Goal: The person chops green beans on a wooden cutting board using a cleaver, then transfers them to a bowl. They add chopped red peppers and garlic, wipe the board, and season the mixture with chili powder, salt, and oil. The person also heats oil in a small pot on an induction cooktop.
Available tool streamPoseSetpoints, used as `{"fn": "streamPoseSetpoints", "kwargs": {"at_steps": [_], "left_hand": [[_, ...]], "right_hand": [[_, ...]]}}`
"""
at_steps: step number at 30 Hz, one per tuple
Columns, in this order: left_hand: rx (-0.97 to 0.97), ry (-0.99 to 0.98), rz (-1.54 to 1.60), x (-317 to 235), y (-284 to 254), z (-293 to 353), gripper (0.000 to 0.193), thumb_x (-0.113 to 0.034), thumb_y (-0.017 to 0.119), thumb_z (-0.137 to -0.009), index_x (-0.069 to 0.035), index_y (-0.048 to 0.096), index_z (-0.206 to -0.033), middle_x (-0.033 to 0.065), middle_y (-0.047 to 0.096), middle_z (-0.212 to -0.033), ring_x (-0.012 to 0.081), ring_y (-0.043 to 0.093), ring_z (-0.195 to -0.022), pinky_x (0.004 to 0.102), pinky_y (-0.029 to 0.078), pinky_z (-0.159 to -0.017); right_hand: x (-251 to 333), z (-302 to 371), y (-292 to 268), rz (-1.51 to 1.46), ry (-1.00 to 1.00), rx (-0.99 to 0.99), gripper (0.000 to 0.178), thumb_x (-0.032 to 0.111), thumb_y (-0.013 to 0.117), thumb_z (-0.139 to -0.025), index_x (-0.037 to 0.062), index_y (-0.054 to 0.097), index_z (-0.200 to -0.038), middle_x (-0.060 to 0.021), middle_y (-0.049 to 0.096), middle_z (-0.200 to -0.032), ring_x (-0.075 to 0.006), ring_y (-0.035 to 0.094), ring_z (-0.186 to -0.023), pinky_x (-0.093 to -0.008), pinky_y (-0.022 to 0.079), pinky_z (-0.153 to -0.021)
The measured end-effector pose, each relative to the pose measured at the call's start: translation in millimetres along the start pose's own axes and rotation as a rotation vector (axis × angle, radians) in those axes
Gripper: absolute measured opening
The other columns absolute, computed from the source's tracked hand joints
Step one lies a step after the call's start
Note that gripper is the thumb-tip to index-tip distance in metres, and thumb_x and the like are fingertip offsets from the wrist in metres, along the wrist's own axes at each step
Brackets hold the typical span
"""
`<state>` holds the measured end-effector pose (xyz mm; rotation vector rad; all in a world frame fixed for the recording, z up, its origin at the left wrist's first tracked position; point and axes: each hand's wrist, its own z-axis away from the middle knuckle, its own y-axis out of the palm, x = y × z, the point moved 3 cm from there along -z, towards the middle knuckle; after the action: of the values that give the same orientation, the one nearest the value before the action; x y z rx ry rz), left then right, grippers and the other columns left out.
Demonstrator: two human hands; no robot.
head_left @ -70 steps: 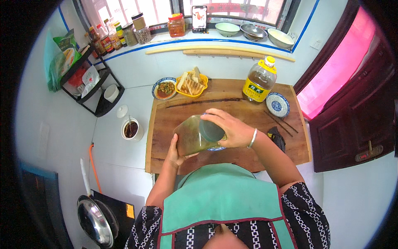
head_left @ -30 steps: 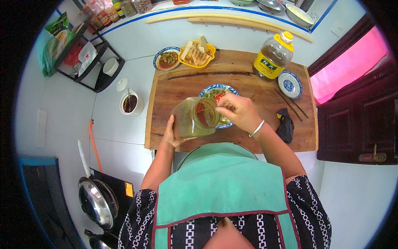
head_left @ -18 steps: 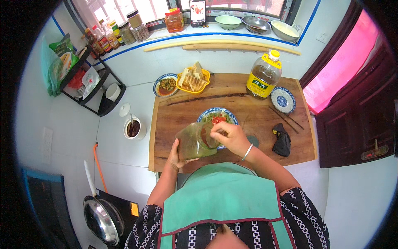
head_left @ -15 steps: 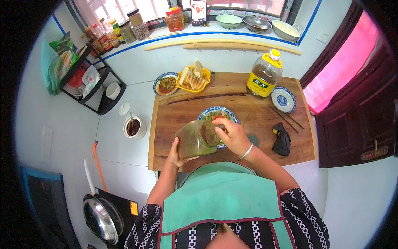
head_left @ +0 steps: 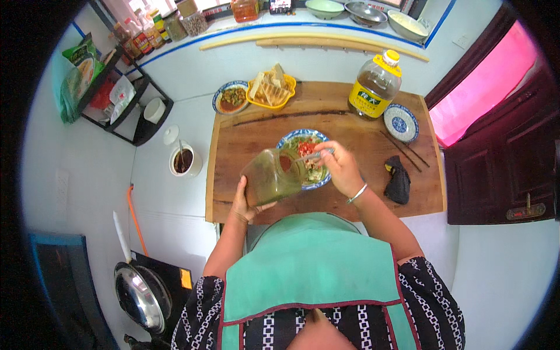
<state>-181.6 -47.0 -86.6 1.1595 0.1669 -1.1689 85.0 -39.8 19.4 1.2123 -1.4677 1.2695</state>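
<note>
My left hand point(head_left: 247, 201) is wrapped round a squarish see-through jar point(head_left: 269, 179), tilted so that its round mouth faces right. Fingers closed, my right hand point(head_left: 340, 167) grips the handle of a spoon point(head_left: 315, 155), whose other end reaches toward the jar's mouth; the spoon's bowl I cannot make out. Just beyond and partly behind the jar stands a blue-and-white bowl point(head_left: 325, 140) on the wooden board. In it lie green shreds, chopped red bits and pale pieces.
On the board point(head_left: 245, 154) are a yellow basket point(head_left: 269, 105) of flatbread, a sauce dish point(head_left: 217, 99), an oil bottle point(head_left: 375, 87), a patterned plate point(head_left: 401, 123), chopsticks point(head_left: 406, 151) and a black bag point(head_left: 398, 182). A white pot point(head_left: 185, 161) stands left, a lidded pan point(head_left: 139, 297) lower left.
My right hand has drawn back rightward from the jar's mouth, and the spoon now shows in it. More of the bowl's contents are visible. The whole view has shifted slightly.
</note>
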Motion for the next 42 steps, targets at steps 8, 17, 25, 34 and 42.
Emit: {"fn": "streamPoseSetpoints", "kwargs": {"at_steps": [8,17,25,34,42], "left_hand": [[-0.062,0.023,0.084,1,-4,0,0.085,-0.073,0.05,-0.075,-0.017,0.036,-0.138,0.0113,0.045,-0.134,0.0311,0.046,-0.122,0.0523,0.042,-0.093],[-0.181,0.05,0.073,0,-30,19,0.086,-0.073,0.053,-0.073,-0.018,0.037,-0.137,0.0099,0.044,-0.135,0.0307,0.044,-0.123,0.0517,0.04,-0.094],[-0.188,0.037,0.123,1,-36,27,0.085,-0.072,0.055,-0.073,-0.018,0.038,-0.136,0.0105,0.044,-0.135,0.0312,0.044,-0.122,0.0524,0.04,-0.094],[-0.188,0.02,0.129,7,-40,21,0.085,-0.072,0.055,-0.072,-0.017,0.038,-0.136,0.0104,0.044,-0.135,0.0318,0.044,-0.122,0.0534,0.039,-0.095],[-0.181,0.003,0.112,7,-35,17,0.085,-0.072,0.054,-0.073,-0.017,0.038,-0.136,0.01,0.045,-0.134,0.0308,0.044,-0.122,0.053,0.04,-0.094]], "right_hand": [[-21,-8,-26,-0.237,0.042,-0.092,0.017,0.011,0.046,-0.095,0.0011,0.055,-0.106,-0.0037,0.061,-0.088,-0.0083,0.055,-0.078,-0.0229,0.045,-0.072],[-48,-15,-61,0.138,0.02,-0.284,0.018,0.014,0.049,-0.092,0.0028,0.058,-0.102,-0.0063,0.064,-0.077,-0.012,0.06,-0.07,-0.0266,0.049,-0.065],[-64,-18,-35,0.353,-0.032,-0.255,0.018,0.018,0.05,-0.091,0.0056,0.058,-0.101,-0.0151,0.064,-0.079,-0.0313,0.062,-0.073,-0.0386,0.048,-0.066],[-60,-16,-45,0.274,0.032,-0.308,0.016,0.015,0.05,-0.09,0.0056,0.059,-0.1,-0.013,0.064,-0.076,-0.0267,0.063,-0.071,-0.0359,0.049,-0.066],[-75,-20,-43,0.308,0.039,-0.286,0.016,0.014,0.049,-0.092,0.0042,0.058,-0.101,-0.009,0.064,-0.077,-0.0182,0.062,-0.07,-0.0309,0.049,-0.064]]}}
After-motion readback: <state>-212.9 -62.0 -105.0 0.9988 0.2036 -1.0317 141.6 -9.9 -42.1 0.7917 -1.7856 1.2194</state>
